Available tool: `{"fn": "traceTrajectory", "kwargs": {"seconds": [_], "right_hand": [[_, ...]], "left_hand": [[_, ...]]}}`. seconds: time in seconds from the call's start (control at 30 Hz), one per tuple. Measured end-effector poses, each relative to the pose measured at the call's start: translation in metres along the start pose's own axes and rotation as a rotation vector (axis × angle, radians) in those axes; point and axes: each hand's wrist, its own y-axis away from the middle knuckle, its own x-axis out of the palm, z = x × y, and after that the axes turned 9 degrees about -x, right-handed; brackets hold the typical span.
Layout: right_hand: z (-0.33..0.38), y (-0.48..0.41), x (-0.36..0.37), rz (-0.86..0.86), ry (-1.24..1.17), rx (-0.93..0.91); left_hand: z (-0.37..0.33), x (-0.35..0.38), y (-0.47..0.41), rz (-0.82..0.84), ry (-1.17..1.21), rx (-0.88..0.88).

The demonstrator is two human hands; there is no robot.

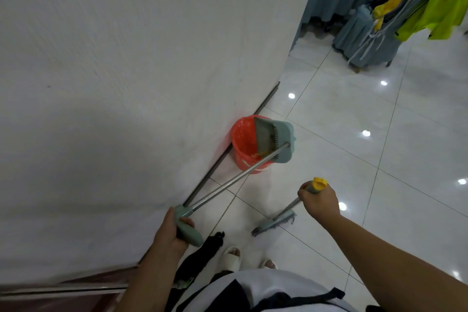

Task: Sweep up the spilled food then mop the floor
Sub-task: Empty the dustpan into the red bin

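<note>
My left hand (170, 232) grips the pale green handle of a long-handled dustpan (274, 140). The pan is tilted over a red bucket (243, 145) standing against the wall, and orange food scraps show at the pan's lower lip inside the bucket. My right hand (319, 202) grips the yellow-capped top of a broom (276, 223). The broom's grey-blue head rests on the white tiles in front of my feet.
A white wall (114, 83) runs along the left with a dark baseboard strip. Glossy floor tiles (379, 147) spread to the right. A rack with yellow and green clothes (440, 7) and a grey-blue cloth-covered stand sit at the far right. A black cloth (207, 248) lies by my slippers.
</note>
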Motion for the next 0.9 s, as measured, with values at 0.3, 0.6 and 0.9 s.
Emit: {"fn": "traceTrajectory", "kwargs": {"seconds": [0.3, 0.6, 0.9], "right_hand": [[-0.004, -0.005, -0.002, 0.041, 0.023, -0.038], [-0.017, -0.01, -0.007, 0.056, 0.019, -0.018], [-0.02, -0.015, -0.009, 0.051, 0.007, -0.01]], "left_hand": [[0.017, 0.014, -0.02, 0.001, 0.08, -0.14], [0.026, 0.021, -0.024, 0.022, 0.214, -0.168], [0.027, 0.036, -0.021, 0.031, 0.251, -0.162]]}}
